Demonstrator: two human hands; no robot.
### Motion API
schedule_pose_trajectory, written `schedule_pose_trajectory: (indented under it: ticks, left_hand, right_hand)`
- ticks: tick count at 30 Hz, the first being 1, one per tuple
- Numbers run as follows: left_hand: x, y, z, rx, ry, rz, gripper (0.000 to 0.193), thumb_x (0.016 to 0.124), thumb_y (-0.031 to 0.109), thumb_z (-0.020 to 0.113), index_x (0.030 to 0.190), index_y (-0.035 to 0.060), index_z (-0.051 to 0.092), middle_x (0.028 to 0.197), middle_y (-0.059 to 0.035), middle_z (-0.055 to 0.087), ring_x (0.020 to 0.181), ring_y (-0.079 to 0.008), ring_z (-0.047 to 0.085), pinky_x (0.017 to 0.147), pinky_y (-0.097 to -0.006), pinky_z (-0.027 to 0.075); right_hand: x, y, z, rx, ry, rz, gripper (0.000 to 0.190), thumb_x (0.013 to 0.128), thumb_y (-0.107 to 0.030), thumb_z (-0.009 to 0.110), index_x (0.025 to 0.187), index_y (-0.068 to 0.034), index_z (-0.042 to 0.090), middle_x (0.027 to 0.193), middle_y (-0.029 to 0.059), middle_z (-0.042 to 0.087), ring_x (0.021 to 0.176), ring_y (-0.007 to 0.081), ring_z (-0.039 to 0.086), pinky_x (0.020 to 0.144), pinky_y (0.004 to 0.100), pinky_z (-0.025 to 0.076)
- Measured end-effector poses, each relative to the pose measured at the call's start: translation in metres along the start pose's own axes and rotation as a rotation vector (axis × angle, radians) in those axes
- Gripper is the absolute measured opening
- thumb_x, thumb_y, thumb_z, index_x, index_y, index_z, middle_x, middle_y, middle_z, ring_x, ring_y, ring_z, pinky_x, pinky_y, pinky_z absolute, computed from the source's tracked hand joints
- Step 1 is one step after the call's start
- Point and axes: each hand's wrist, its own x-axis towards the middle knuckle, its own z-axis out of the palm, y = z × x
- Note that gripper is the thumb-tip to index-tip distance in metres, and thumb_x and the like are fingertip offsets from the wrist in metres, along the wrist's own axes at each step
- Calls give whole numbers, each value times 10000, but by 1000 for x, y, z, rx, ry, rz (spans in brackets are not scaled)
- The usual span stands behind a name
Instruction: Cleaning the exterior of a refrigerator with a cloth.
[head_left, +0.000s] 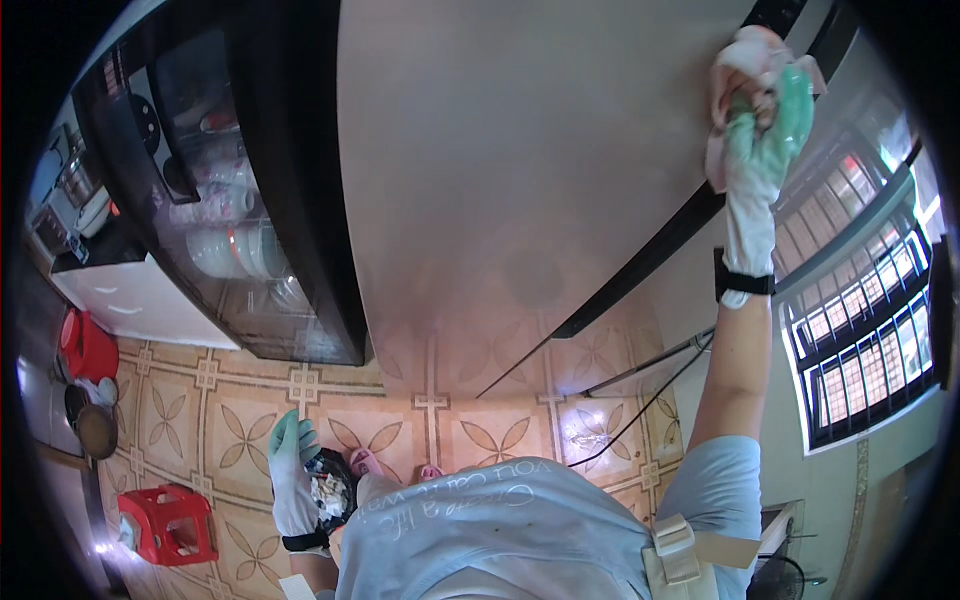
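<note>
My right hand, in a white and green glove, grips a crumpled pink cloth. It holds the cloth against the black vertical strip along the edge of a large, grey, glossy panel, which looks like a refrigerator door. Low on the left hangs my left hand, gloved the same way, its fingers loosely curved and nothing visible in them. Just beside it on the floor, a bin with a black liner contains crumpled white waste. Black bands circle both glove cuffs.
A dark glass-fronted cabinet with stacked bowls stands left of the panel. On the tiled floor are a red plastic stool and a red bucket. A black cable runs low at right, near a barred window.
</note>
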Motion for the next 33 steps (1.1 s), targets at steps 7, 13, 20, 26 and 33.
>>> schedule_pose_trajectory:
  ticks: [7,13,20,26,33]
  left_hand:
    - [6,62,91,-12,-275,165,390,908,290,611,1237,86,558,1073,-74,649,937,-144,620,783,-258,494]
    - [-10,114,141,-56,-571,324,381,895,72,612,1266,42,533,1155,-67,617,1063,-125,573,940,-235,443]
    - [8,173,161,-289,-833,718,613,892,134,618,1419,34,322,1363,-148,467,1198,-221,506,960,-323,437]
    - [17,205,198,-417,-904,991,1030,796,286,742,1489,48,17,1527,-140,146,1392,-270,209,1135,-390,175]
    - [43,204,246,-984,-1214,278,829,808,220,730,1462,138,226,1374,-118,388,1231,-239,453,1006,-400,440]
  right_hand:
    - [-163,-144,52,88,-334,-400,509,780,-164,584,1283,-121,518,1360,112,466,1269,276,429,1114,467,256]
    - [-120,-168,41,346,-646,-444,481,646,-163,694,1117,-238,632,1274,39,548,1263,274,445,1061,478,322]
    - [38,-193,96,479,37,469,547,875,-98,609,1370,-52,379,1398,131,410,1246,264,441,980,380,451]
    - [-63,-293,104,302,-483,-271,454,751,-132,671,1200,-107,611,1369,98,476,1314,370,370,1079,543,264]
    - [-49,-318,92,899,-652,222,428,752,-25,560,1174,-49,626,1338,159,494,1316,340,392,1094,473,246]
